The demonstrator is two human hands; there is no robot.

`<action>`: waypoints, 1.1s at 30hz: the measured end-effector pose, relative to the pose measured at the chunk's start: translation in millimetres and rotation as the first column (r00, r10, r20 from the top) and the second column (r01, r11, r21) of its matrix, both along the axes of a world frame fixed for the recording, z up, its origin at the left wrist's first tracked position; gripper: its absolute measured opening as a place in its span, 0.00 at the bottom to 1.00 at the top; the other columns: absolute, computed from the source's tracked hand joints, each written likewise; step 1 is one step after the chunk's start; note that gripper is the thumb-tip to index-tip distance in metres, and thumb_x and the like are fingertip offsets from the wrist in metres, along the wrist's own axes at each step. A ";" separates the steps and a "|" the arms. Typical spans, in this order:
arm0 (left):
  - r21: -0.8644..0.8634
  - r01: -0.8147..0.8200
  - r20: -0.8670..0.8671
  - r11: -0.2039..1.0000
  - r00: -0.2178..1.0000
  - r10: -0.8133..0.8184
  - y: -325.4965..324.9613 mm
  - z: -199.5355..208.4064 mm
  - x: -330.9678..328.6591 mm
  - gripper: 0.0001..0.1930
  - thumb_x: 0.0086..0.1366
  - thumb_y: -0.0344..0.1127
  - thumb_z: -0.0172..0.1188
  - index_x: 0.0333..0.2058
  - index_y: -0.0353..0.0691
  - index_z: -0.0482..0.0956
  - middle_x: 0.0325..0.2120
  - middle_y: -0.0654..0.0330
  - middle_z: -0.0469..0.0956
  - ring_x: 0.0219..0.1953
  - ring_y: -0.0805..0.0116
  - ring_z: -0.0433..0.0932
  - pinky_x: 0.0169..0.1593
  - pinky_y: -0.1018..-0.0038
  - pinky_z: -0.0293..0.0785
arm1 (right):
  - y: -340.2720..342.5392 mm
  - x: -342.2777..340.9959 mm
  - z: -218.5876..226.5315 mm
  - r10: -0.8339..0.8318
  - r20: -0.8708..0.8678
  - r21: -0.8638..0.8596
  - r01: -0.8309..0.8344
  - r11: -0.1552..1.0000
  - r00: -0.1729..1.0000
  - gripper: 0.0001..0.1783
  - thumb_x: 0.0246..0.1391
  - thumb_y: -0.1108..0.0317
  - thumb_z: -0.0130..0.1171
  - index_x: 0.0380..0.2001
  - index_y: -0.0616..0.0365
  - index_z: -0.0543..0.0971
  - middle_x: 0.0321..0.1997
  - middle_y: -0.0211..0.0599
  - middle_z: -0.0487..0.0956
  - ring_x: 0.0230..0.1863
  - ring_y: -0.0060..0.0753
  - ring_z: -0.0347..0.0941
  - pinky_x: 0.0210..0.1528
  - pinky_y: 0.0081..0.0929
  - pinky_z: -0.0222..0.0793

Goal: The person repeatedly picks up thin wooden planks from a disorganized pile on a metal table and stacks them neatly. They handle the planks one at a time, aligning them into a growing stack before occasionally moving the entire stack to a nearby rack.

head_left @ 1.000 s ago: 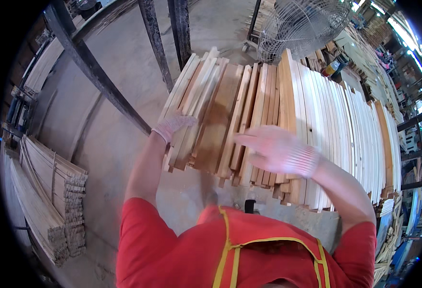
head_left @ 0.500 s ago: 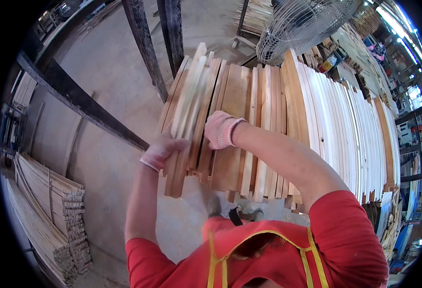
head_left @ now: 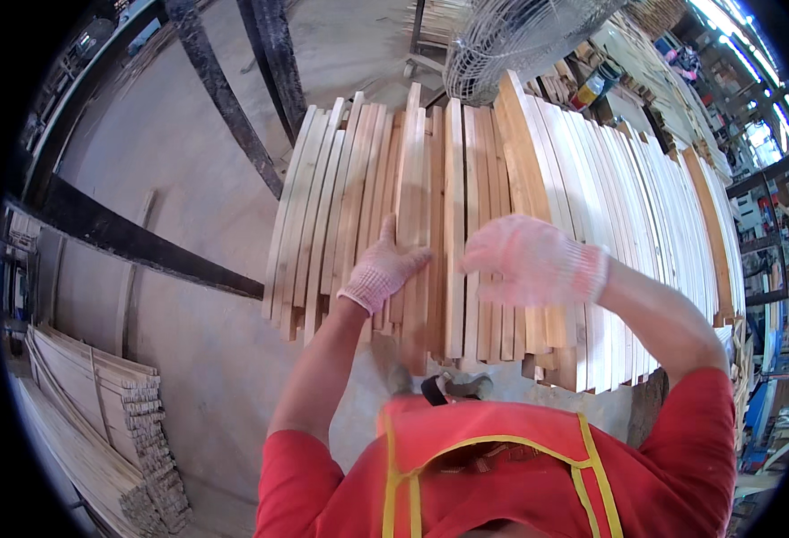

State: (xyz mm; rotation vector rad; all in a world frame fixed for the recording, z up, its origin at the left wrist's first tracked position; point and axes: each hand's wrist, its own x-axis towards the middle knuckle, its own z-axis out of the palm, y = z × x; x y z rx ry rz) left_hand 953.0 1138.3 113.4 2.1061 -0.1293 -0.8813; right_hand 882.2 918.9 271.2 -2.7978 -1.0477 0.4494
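A row of long wooden strips stands side by side in front of me, brown and pale pieces mixed. My left hand, in a pinkish-white knit glove, is closed around a pale strip that stands a little proud of its neighbours, finger on its left and thumb toward its right. My right hand, gloved the same way, is over the strips to the right of the left hand. It is smeared by motion and its fingers cannot be made out clearly. A wider tan board rises just beyond it.
A large wire-caged fan stands behind the row. Dark metal beams cross at the left, above the concrete floor. Stacked bundles of wood lie at the lower left. White strips fill the row's right side.
My left hand has moved right along the row, and several pale strips now stand at the left end. My right hand has swung right, away from the brown strips. The view has shifted slightly.
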 end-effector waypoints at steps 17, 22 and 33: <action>0.490 0.012 0.701 0.872 0.589 -0.402 -70.7 31.2 -18.2 0.42 0.71 0.70 0.48 0.59 0.33 0.79 0.56 0.48 0.79 0.60 0.55 0.77 0.64 0.61 0.72 | -50.1 -245.4 80.7 -0.556 0.068 0.259 0.524 0.811 0.828 0.27 0.36 0.62 0.72 0.44 0.57 0.83 0.47 0.42 0.81 0.52 0.53 0.78 0.55 0.47 0.75; 0.423 0.261 0.527 0.868 0.709 -0.470 -82.3 36.3 -20.0 0.39 0.71 0.69 0.49 0.54 0.32 0.82 0.56 0.47 0.79 0.58 0.53 0.78 0.63 0.61 0.72 | -55.8 -274.9 45.6 -0.710 0.002 0.392 0.653 0.648 0.704 0.27 0.38 0.66 0.71 0.48 0.57 0.83 0.51 0.43 0.81 0.54 0.56 0.77 0.58 0.47 0.74; 0.497 -0.520 0.442 0.694 0.841 0.314 99.2 -65.3 101.3 0.36 0.67 0.65 0.57 0.57 0.37 0.81 0.57 0.44 0.80 0.61 0.47 0.79 0.62 0.56 0.76 | -90.1 -334.2 10.8 -0.858 -0.296 0.520 0.824 0.224 0.420 0.25 0.53 0.69 0.65 0.55 0.68 0.80 0.58 0.48 0.77 0.61 0.40 0.72 0.68 0.38 0.65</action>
